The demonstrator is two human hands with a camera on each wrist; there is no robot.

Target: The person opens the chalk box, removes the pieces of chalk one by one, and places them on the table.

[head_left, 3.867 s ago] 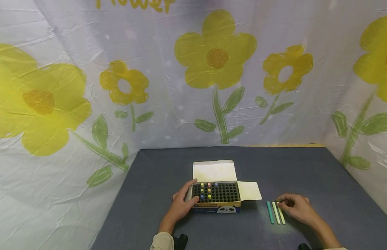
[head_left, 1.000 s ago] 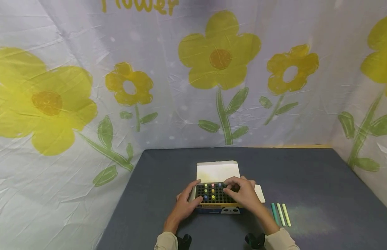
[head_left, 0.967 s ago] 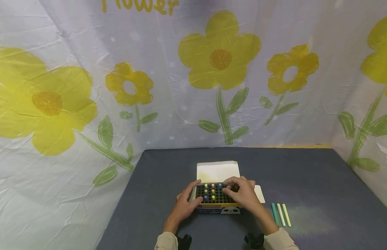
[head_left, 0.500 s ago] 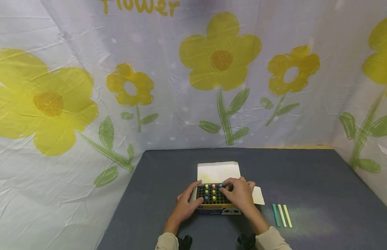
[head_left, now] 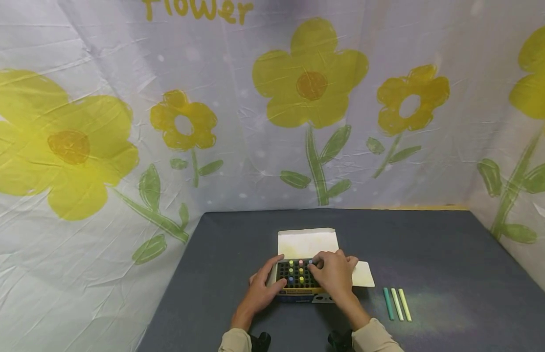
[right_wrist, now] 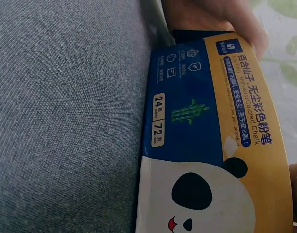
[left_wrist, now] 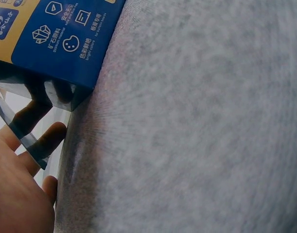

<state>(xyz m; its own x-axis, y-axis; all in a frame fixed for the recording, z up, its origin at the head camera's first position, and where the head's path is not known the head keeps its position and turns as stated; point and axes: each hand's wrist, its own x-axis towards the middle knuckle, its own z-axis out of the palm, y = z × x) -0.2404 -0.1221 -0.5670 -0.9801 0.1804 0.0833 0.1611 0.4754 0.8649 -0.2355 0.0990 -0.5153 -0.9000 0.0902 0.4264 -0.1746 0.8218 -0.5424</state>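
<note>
Left hand (head_left: pixel 259 292): at the left end of the chalk box (head_left: pixel 297 297), gripping it. Thumb on the near left corner of the top, forefinger stretched to the far left corner, the 2 spread well apart with the box end between.

Right hand (head_left: pixel 335 274): over the right part of the box, back of the hand up, wrist nearer the person. Fingers bent, thumb and forefinger tips close together above the far row, just beside a blue chalk end (head_left: pixel 310 262). Cannot tell whether anything is pinched between them.

Chalk box: mid-table, long side toward the person, black grid of holes uppermost. 7 chalk ends visible in the left part: 3 in the left column, 3 in the next, then the blue end. Right hand hides much of the right-hand holes; its wrist crosses the front over part of the printed panda (right_wrist: pixel 192 191).

Around: white lid (head_left: pixel 307 243) folded back on the far side; side flap (head_left: pixel 362 275) out to the right, partly behind the right hand. 3 loose sticks on the dark table (head_left: pixel 237 234), right of the box, apart and nearly parallel: green stick (head_left: pixel 388 304), whitish stick (head_left: pixel 397 304), pale yellow stick (head_left: pixel 404 304). Flowered backdrop (head_left: pixel 237 171) beyond the table.
</note>
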